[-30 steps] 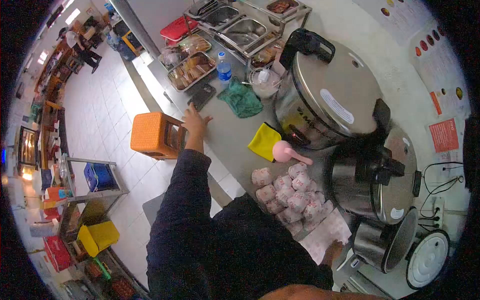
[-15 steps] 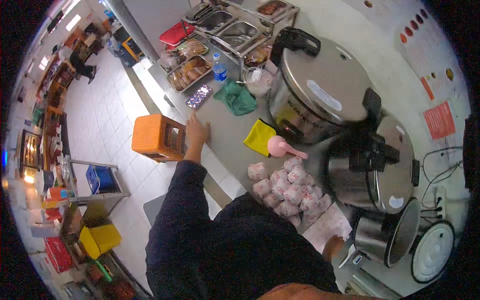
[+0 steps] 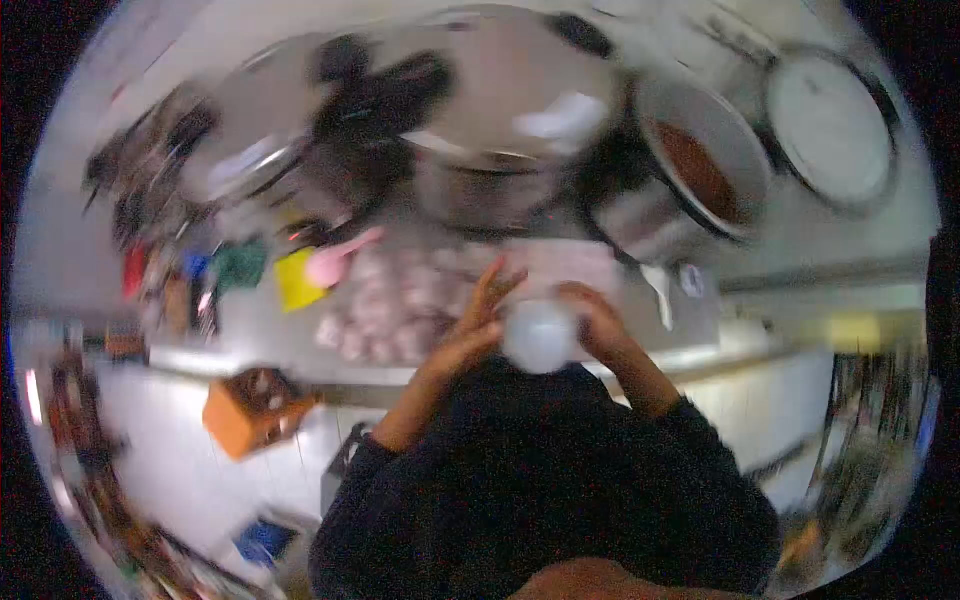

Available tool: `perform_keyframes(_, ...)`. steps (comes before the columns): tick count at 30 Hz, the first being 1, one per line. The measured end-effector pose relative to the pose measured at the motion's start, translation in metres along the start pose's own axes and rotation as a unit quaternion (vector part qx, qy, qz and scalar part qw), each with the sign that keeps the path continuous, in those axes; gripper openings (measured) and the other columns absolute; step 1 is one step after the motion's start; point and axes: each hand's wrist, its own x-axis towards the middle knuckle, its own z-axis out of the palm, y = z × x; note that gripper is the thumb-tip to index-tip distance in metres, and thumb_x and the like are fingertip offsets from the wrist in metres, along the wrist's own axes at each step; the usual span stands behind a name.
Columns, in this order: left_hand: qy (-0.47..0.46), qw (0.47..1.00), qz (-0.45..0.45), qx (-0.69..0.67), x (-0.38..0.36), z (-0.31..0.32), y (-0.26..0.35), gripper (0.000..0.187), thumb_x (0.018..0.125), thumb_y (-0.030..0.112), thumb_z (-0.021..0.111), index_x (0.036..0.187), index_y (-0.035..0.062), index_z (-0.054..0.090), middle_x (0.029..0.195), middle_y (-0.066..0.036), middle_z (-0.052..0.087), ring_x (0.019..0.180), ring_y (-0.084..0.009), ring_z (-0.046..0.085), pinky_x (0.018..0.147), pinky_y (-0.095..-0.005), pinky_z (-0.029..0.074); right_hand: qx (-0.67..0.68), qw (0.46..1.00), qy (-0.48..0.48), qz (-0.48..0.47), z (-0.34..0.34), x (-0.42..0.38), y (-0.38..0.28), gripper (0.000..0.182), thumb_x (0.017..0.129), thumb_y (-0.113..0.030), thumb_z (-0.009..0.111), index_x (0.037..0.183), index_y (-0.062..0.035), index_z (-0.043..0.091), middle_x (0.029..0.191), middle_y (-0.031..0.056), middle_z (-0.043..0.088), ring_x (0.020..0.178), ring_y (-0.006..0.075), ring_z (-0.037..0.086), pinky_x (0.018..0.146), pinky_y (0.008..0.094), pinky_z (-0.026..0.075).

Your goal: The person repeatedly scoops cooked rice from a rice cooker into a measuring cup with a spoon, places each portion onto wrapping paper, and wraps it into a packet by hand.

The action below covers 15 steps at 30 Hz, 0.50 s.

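Note:
A pale, round white thing (image 3: 540, 336) sits between my hands, close to my body at the counter's front edge; blur hides its kind. My left hand (image 3: 474, 333) lies against its left side, fingers reaching forward and somewhat apart. On the other side my right hand (image 3: 598, 322) curves round its right edge. Just beyond them lies a stack of pale pinkish paper sheets (image 3: 568, 262). Several paper-wrapped round bundles (image 3: 390, 300) are heaped left of the paper.
Two large lidded pressure cookers (image 3: 490, 180) and an open pot (image 3: 650, 215) with brown contents line the back. A white lid (image 3: 832, 130), pink scoop (image 3: 328, 266), yellow cloth (image 3: 298, 282) and green bag (image 3: 240, 264) surround the work area. An orange stool (image 3: 240, 415) stands on the floor.
My view has turned right toward the counter. My left hand has left the counter edge by the stool and come to my front. Both hands now meet at the white round thing.

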Motion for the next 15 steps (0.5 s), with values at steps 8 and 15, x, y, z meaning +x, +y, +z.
perform_keyframes(8,0.010,0.927,-0.363,0.096,0.000,0.057,-0.099,0.075,0.078,0.023,0.073,0.144,0.0085,0.039,0.136,-0.013,0.051,0.125,-0.0318,0.048,0.105,-0.0393,0.041,-0.409,0.854,0.308,0.085,-0.145,-0.100,0.123,0.037,0.091,-0.034,0.061,0.115,-0.0047,0.058,0.112,0.0167,0.059,0.106,0.0315,0.057,0.088,0.0439,0.048)
perform_keyframes(15,0.069,0.959,-0.249,-0.119,-0.009,0.076,-0.146,0.074,0.081,0.034,0.072,0.144,0.0117,0.040,0.140,-0.015,0.045,0.131,-0.0447,0.036,0.107,-0.0472,0.039,-0.432,0.860,0.205,0.175,-0.182,-0.108,0.245,0.048,0.087,-0.042,0.064,0.118,-0.0057,0.060,0.101,0.0216,0.063,0.098,0.0403,0.060,0.088,0.0480,0.048)
